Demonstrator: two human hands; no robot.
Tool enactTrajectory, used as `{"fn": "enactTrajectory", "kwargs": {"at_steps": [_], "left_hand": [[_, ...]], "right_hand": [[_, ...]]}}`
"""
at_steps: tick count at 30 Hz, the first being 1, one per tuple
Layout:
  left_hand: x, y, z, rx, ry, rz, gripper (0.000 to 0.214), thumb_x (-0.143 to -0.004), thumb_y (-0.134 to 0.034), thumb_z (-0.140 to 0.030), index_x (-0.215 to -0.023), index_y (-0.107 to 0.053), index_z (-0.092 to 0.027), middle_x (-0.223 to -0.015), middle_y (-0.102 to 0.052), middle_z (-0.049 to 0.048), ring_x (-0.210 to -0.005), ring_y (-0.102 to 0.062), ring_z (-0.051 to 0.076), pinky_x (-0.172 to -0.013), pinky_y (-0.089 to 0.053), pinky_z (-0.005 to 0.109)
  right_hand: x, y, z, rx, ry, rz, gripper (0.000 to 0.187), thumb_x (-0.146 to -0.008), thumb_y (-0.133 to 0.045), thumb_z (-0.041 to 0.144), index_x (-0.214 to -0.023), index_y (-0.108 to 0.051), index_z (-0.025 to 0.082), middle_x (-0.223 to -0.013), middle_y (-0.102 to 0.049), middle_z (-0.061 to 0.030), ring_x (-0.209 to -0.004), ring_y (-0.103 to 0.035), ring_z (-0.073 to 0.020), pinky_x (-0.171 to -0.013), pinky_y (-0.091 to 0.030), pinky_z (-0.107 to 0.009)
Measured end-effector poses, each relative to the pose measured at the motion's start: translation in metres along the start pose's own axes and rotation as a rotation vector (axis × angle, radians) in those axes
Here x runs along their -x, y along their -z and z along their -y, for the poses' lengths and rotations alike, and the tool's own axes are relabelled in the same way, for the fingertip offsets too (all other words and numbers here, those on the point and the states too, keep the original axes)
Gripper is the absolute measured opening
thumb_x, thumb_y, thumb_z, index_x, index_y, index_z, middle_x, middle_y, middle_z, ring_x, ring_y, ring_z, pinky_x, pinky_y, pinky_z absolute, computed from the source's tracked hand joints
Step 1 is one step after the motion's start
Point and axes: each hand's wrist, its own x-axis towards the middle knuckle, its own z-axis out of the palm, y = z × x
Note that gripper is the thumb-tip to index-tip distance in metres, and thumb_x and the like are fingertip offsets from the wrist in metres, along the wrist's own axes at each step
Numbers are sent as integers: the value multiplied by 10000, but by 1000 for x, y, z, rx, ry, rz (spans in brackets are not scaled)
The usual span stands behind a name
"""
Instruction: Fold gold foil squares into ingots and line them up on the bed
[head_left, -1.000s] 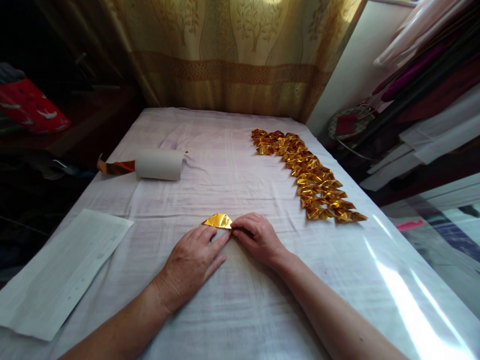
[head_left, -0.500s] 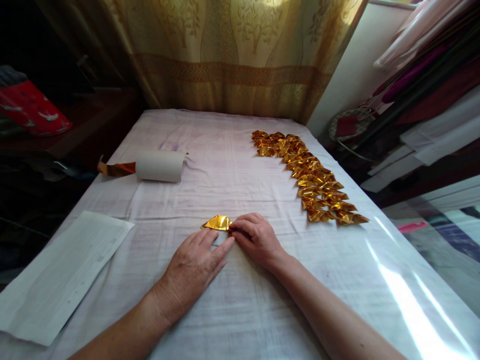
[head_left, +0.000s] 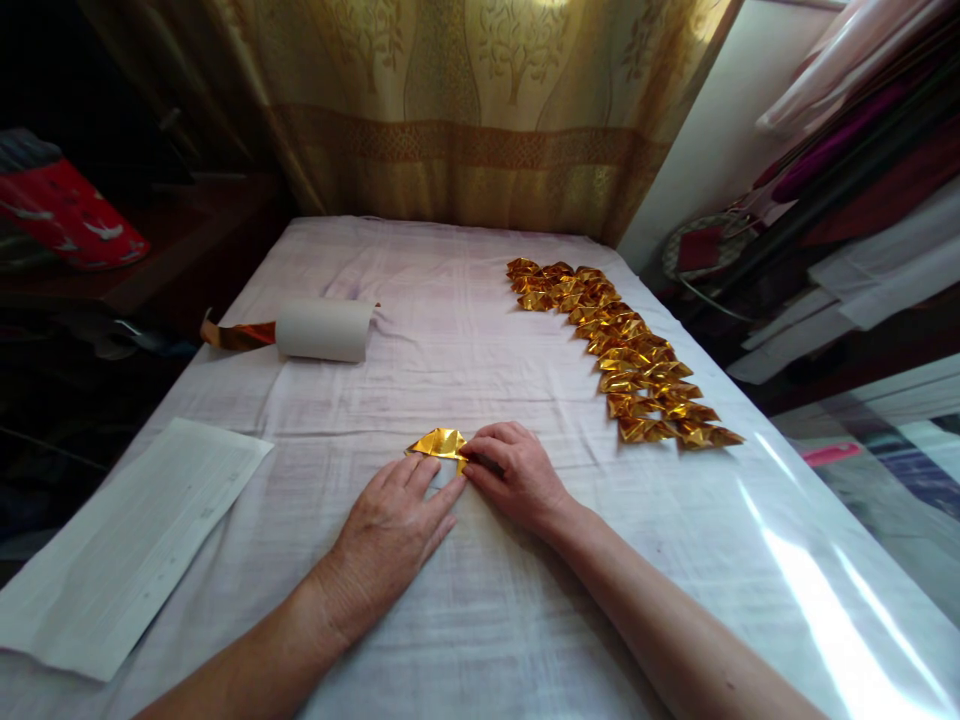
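A partly folded piece of gold foil paper (head_left: 440, 442) lies on the white sheet near the middle, with a pale panel below its shiny top. Spread across its lower left side, my left hand (head_left: 394, 510) rests with thumb and fingers apart, the fingertips on the paper. My right hand (head_left: 517, 475) is closed, pinching the paper's right end between thumb and fingers. A small gold flap shows beside that pinch. To the right, several folded gold foil pieces (head_left: 630, 362) sit in overlapping rows.
A pale roll (head_left: 324, 330) with a strip of orange-gold foil (head_left: 238, 336) at its left end lies at the back left. Nearer, a whitish paper sheet (head_left: 135, 550) lies flat. A gold curtain (head_left: 450, 140) hangs behind; clothes (head_left: 892, 260) hang at right.
A small gold flap now shows between my right fingertips and left thumb, where the edge looked dark before. Both hands stay in nearly the same place; the view shifts slightly.
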Motion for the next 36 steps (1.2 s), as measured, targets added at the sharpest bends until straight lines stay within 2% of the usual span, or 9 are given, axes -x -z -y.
{"fn": "enactTrajectory", "kwargs": {"at_steps": [6,13,21,24,28,33,36], "left_hand": [[-1,3,-1,12,10,45,378,-914,-600,-277,-1290,-581,-252,-1233,-618,103,-1155,-573,282,-983,-474,444],[-5,9,2,46,6,41,360,-876,-658,-256,-1233,-616,-266,-1183,-640,81,-1105,-591,265,-990,-469,437],[-1,10,10,100,-42,30,298,-902,-600,-231,-1198,-630,-250,-1174,-639,87,-1086,-589,261,-973,-483,437],[-1,14,16,137,-89,25,255,-921,-572,-242,-1165,-644,-249,-1178,-635,82,-1080,-585,248,-971,-483,410],[-2,19,21,167,-122,40,209,-916,-579,-250,-1103,-672,-253,-1136,-639,75,-1049,-587,241,-950,-485,387],[-7,22,29,273,-95,83,175,-939,-518,-226,-1016,-674,-248,-1048,-652,46,-969,-615,192,-884,-502,317],[-9,22,41,410,-58,75,185,-920,-489,-156,-989,-645,-227,-1095,-647,34,-970,-623,156,-877,-500,268]], "right_hand": [[-4,0,-5,11,9,59,131,-867,-689,246,-990,-733,246,-969,-699,-62,-900,-631,-210,-805,-483,-364],[-2,1,-11,-23,78,37,152,-896,-648,189,-1013,-735,235,-969,-711,-65,-892,-645,-189,-803,-495,-330],[-2,0,0,28,19,35,173,-833,-730,260,-1004,-732,235,-982,-700,-61,-909,-634,-207,-825,-489,-361],[-1,0,2,38,-10,31,176,-822,-742,274,-994,-728,240,-983,-695,-60,-919,-626,-212,-819,-488,-361],[-1,0,-2,5,24,36,172,-859,-684,225,-1025,-726,239,-998,-697,-62,-926,-630,-203,-832,-485,-359],[2,0,1,14,65,-18,159,-866,-669,209,-1020,-700,233,-1013,-704,-62,-939,-629,-211,-828,-473,-360],[4,-1,7,44,81,-48,119,-876,-648,184,-987,-665,223,-1024,-708,-57,-955,-625,-209,-839,-462,-357]]}}
